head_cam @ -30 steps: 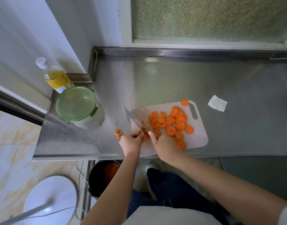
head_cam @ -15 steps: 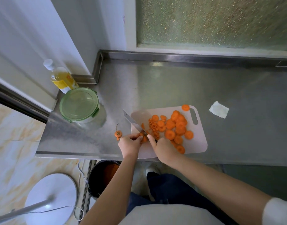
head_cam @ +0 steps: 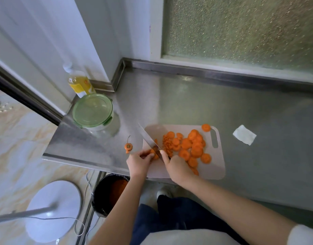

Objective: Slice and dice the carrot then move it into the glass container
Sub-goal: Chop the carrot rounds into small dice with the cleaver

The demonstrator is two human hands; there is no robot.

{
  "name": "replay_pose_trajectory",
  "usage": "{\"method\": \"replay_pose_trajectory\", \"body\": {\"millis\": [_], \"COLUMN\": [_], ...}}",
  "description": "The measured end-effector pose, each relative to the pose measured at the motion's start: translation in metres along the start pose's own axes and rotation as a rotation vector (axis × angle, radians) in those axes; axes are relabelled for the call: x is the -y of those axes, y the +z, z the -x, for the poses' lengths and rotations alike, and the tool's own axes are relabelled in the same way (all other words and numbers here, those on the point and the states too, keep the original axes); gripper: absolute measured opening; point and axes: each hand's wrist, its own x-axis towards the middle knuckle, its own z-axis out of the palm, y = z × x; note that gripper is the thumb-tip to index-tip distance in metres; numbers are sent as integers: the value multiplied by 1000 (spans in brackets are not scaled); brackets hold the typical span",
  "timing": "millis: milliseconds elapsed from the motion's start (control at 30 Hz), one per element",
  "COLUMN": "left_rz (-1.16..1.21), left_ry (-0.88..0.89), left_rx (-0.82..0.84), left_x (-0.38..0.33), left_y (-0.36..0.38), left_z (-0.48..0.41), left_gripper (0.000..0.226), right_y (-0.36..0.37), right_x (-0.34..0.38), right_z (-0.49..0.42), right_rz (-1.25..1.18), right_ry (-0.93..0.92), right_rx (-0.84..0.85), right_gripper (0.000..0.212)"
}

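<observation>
A pale cutting board (head_cam: 212,167) lies at the steel counter's front edge, covered with several round carrot slices (head_cam: 194,147) and a small heap of diced bits (head_cam: 167,142). My right hand (head_cam: 177,167) grips the knife (head_cam: 148,137), index finger along the blade's back, blade angled up-left over the board's left end. My left hand (head_cam: 138,162) pinches carrot pieces (head_cam: 154,154) beside the blade. The glass container (head_cam: 93,114), closed with a green lid, stands at the left of the counter.
A carrot top (head_cam: 128,146) with its stem lies on the steel counter (head_cam: 196,106) left of the board. A yellow bottle (head_cam: 77,82) stands behind the container. A white paper scrap (head_cam: 244,134) lies right of the board. A black bin (head_cam: 111,193) sits below the counter edge.
Both hands have stayed at the board's left end, with the knife working the same carrot pieces. The camera has turned a little, so the scene has shifted right and down.
</observation>
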Motion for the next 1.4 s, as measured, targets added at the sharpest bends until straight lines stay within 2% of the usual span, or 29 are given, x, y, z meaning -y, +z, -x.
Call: {"method": "replay_pose_trajectory", "body": {"millis": [167,300,467,600,833,1000,1100,1200,1333,1400], "left_rz": [-21,-14,33,58,106,132,131,118,143,133], "left_ry": [-30,-72,-157,-179,-190,-196,-203,-195,-221,-225], "left_rx": [-11,-34,-3,16,32,29,19,23,32,45], "left_x": [2,5,-1,-2,0,0,2,3,2,1], "left_y": [-2,0,-2,-3,-3,-2,-2,-2,-2,-2], "left_z": [2,-2,-3,-4,-3,-3,-3,-4,-5,-6], "left_gripper": [17,15,16,16,12,12,13,15,15,16], "right_y": [-2,-1,-13,-16,-23,-12,-16,-20,-18,-11], "right_x": [-1,2,2,6,17,13,15,18,18,18], "right_z": [3,3,2,-5,5,4,9,19,28,31], "right_rz": [-28,143,-131,-47,-127,-105,-125,-137,-54,98], "right_ry": [-10,-39,44,70,79,100,88,119,170,111], "right_rx": [53,-23,147,67,108,69,106,138,159,123], "right_gripper": [68,67,49,65,53,64,58,64,57,48]}}
